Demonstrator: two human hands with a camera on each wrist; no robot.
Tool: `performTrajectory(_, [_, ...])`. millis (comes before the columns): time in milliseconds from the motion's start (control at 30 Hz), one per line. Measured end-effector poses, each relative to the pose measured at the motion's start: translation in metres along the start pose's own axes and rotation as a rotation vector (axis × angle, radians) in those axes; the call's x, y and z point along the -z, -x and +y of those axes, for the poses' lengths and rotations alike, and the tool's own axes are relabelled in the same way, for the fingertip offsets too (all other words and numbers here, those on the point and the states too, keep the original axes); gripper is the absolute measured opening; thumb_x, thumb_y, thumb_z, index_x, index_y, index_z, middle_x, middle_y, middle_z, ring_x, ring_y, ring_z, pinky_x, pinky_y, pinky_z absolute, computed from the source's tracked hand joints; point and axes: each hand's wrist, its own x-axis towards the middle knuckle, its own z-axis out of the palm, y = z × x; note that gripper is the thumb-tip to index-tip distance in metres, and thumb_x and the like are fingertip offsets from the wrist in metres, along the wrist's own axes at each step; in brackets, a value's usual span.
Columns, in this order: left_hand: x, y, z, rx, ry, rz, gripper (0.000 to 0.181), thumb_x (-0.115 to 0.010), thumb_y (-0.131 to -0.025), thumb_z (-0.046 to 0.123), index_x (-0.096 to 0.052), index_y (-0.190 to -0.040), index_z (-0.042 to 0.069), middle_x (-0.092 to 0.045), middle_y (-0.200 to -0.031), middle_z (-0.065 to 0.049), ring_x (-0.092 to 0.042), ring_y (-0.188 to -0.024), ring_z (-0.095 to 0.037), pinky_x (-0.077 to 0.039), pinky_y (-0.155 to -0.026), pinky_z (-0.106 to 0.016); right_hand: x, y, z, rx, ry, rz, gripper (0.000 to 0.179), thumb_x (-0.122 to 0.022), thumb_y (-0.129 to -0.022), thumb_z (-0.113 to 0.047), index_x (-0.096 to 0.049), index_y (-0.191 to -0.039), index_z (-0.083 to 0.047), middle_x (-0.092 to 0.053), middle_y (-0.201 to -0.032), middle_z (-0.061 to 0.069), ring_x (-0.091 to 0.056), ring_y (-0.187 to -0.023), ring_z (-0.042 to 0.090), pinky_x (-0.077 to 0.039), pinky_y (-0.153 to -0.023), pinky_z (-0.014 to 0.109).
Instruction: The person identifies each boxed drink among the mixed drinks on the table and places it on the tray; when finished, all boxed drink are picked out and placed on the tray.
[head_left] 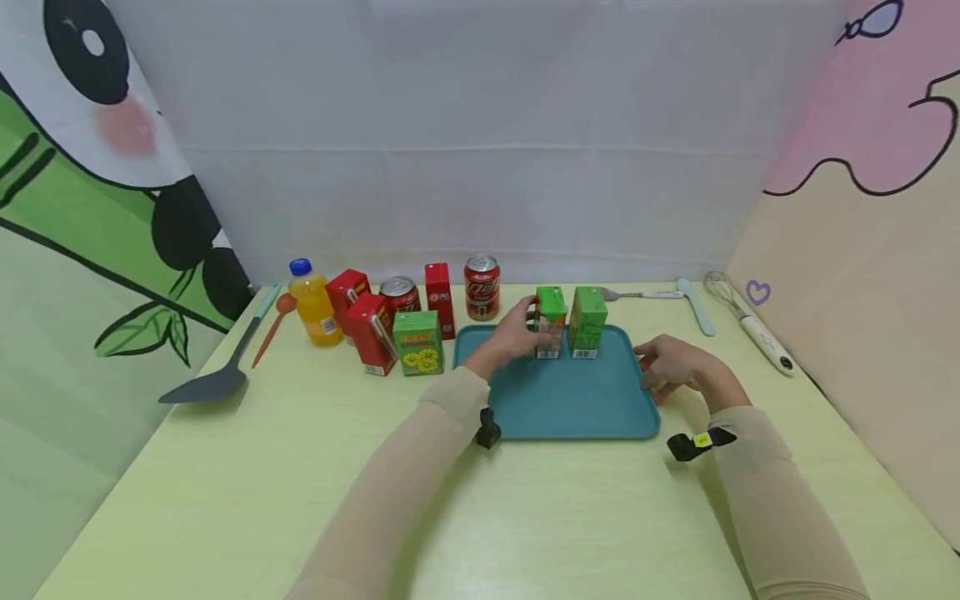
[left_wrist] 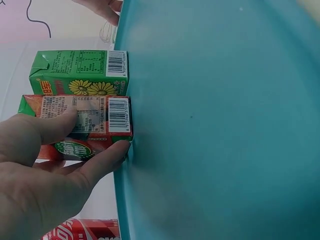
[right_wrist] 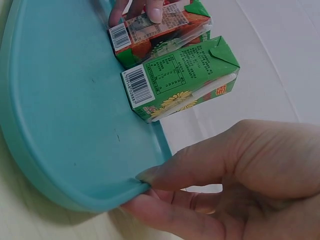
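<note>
The red-and-green carton (head_left: 551, 323), upright near the far edge of the teal tray (head_left: 570, 408), was pinched by the left hand (head_left: 512, 335), the tray's right rim was gripped by the right hand (head_left: 670, 365), and a careless release could have toppled it against the touching green carton (head_left: 588, 321).

On the table (head_left: 225, 500), left of centre, we list: one orange juice bottle (head_left: 314, 303), three red cartons (head_left: 372, 333), two red cans (head_left: 482, 287), one green flower-print carton (head_left: 418, 342). At far left we record a grey spatula (head_left: 217, 367) and an orange spoon (head_left: 272, 325); at far right a fork (head_left: 637, 294), a pale spoon (head_left: 696, 305), and a whisk (head_left: 750, 321).
</note>
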Motion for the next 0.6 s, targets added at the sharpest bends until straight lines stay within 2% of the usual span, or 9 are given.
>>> performTrajectory(167, [-0.0001,0.0013,0.0001,0.025,0.036,-0.009,0.080,-0.065,-0.098,0.007,-0.017,-0.161,0.017,-0.034,-0.157,-0.017,-0.053,-0.124,-0.032,-0.052,-0.075,-0.047,-0.0008,-0.0011,0.0009,0.000,0.003,0.001,0.077,-0.061,-0.085,0.012,-0.019,-0.149,0.019,-0.042,-0.135,0.038,-0.059,-0.109,0.035,-0.061,-0.072,0.042])
performTrajectory(400, [-0.0015,0.0020,0.0001,0.033,0.039,0.003,0.081,-0.065,-0.097,0.007,-0.016,-0.161,0.018,-0.034,-0.157,-0.016,-0.055,-0.120,-0.030,-0.051,-0.073,-0.046,-0.0001,-0.0009,0.0016,0.012,-0.002,-0.003,0.077,-0.061,-0.084,0.012,-0.019,-0.149,0.019,-0.044,-0.131,0.036,-0.060,-0.107,0.034,-0.061,-0.072,0.043])
performTrajectory(600, [-0.0019,0.0019,0.0000,0.034,0.059,-0.008,0.080,-0.064,-0.098,0.007,-0.016,-0.161,0.019,-0.033,-0.158,-0.015,-0.058,-0.100,-0.026,-0.047,-0.068,-0.046,0.0012,-0.0011,0.0023,0.025,-0.010,-0.008,0.078,-0.062,-0.084,0.012,-0.019,-0.148,0.020,-0.047,-0.129,0.035,-0.061,-0.107,0.034,-0.061,-0.072,0.043])
